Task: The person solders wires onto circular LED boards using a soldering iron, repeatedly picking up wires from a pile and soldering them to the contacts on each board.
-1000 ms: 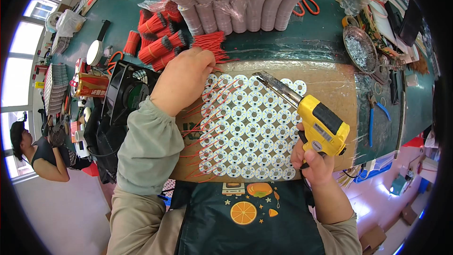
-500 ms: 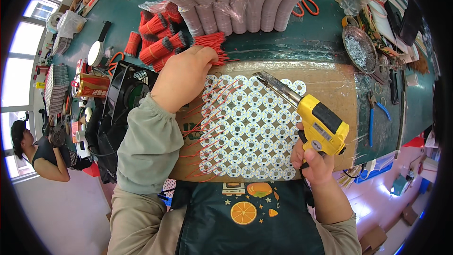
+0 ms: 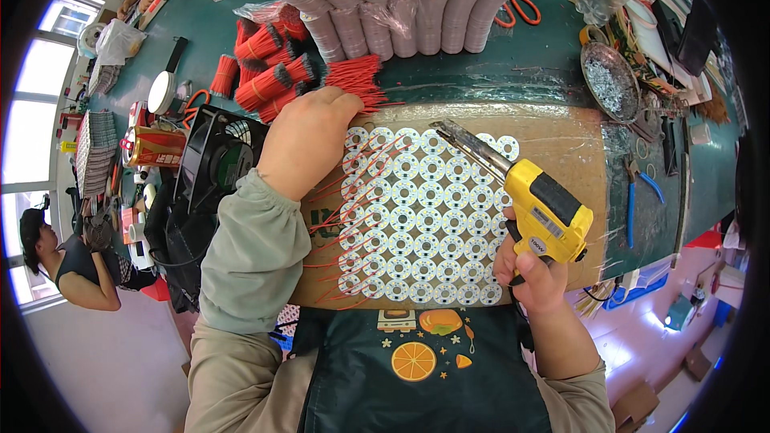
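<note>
My right hand (image 3: 533, 277) is wrapped round the grip of a yellow soldering gun (image 3: 549, 212). The gun's metal tip points up and left over rows of round white LED boards (image 3: 431, 194) on a brown board (image 3: 561, 132). Thin red wires (image 3: 362, 228) run across the boards in the two left columns. At the near edge of a loose pile of red wires (image 3: 353, 76), my left hand (image 3: 313, 140) is closed, its fingertips bent down and hidden. Whether it pinches a wire I cannot make out.
Tall stacks of discs (image 3: 405, 8) stand at the back, beside red wire bundles (image 3: 269, 72). A black fan (image 3: 220, 156) is left of my sleeve. Pliers (image 3: 634, 200) and a metal dish (image 3: 609, 80) lie right. Other people sit at far left and upper left.
My left hand has shifted slightly down and left at the edge of the wire pile, its fingers more tucked under. The right hand and the soldering gun have stayed in place.
</note>
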The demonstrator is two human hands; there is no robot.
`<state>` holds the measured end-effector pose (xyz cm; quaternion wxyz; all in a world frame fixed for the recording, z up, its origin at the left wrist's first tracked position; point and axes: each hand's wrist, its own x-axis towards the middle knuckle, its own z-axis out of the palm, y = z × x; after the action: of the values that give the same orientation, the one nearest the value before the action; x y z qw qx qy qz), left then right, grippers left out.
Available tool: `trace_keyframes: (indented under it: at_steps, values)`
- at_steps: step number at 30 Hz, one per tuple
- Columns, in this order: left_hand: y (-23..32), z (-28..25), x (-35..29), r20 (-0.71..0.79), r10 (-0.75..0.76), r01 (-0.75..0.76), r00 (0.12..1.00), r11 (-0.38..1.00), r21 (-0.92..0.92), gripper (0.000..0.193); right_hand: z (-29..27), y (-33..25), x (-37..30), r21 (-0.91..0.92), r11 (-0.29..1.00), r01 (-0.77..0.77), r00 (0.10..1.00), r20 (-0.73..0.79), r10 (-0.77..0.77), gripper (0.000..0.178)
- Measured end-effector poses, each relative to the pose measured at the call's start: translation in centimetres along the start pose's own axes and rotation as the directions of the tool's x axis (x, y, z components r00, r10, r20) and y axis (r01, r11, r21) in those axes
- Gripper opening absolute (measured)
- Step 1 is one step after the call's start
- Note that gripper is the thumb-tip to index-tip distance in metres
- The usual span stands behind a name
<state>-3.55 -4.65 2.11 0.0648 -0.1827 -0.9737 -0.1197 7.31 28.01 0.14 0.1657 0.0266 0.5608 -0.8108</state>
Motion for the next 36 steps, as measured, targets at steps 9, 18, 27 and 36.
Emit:
trace_keyframes:
  at_steps: [9,18,27,36]
  values:
    - [2.4,-5.4,-1.0,0.142,0.055,-0.092,0.988,0.959,0.268,0.009,-0.1,0.0,0.2,-0.01,1.0,0.003,1.0,0.02,-0.003,0.074]
    - [1.7,-7.1,-1.2,0.399,0.032,-0.22,0.916,0.873,0.436,0.005,-0.2,-0.1,0.2,-0.002,1.0,0.009,1.0,0.028,-0.009,0.076]
    - [1.2,-5.9,-0.7,0.479,-0.004,-0.235,0.878,0.868,0.437,0.009,0.0,0.0,0.2,0.038,0.999,0.011,1.0,-0.003,-0.011,0.076]
    - [1.0,-6.0,-0.8,0.462,-0.011,-0.195,0.887,0.898,0.395,0.01,0.0,-0.1,0.3,0.032,0.999,0.0,1.0,-0.002,0.0,0.076]
